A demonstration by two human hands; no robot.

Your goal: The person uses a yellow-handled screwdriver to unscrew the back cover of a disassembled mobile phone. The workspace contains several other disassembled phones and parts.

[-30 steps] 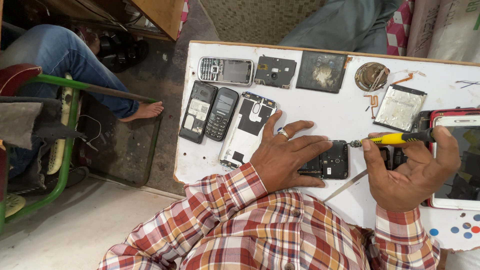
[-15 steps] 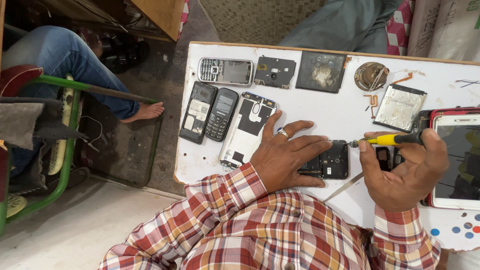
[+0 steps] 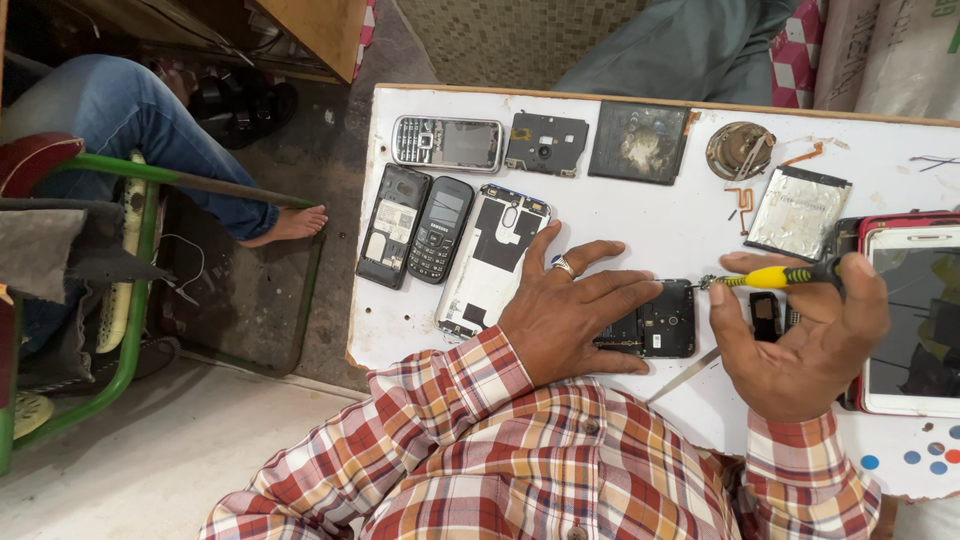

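Now | left hand (image 3: 565,310) flat, pinning black phone body (image 3: 655,322) | right hand (image 3: 805,335) gripping yellow screwdriver (image 3: 775,276) | white table (image 3: 640,215)

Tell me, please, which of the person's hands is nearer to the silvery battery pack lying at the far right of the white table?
The right hand, gripping a yellow screwdriver, sits just below the battery pack. The left hand rests farther left, pressing on the small black phone.

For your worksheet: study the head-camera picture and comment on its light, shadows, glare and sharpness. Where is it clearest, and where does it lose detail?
Head view: soft, even light on the white table, only faint shadows beside the left hand; right hand and yellow-handled screwdriver sharp; mild glare on the white phone's screen; the space under the wooden furniture, top left, falls into dark shade; no motion blur to speak of.
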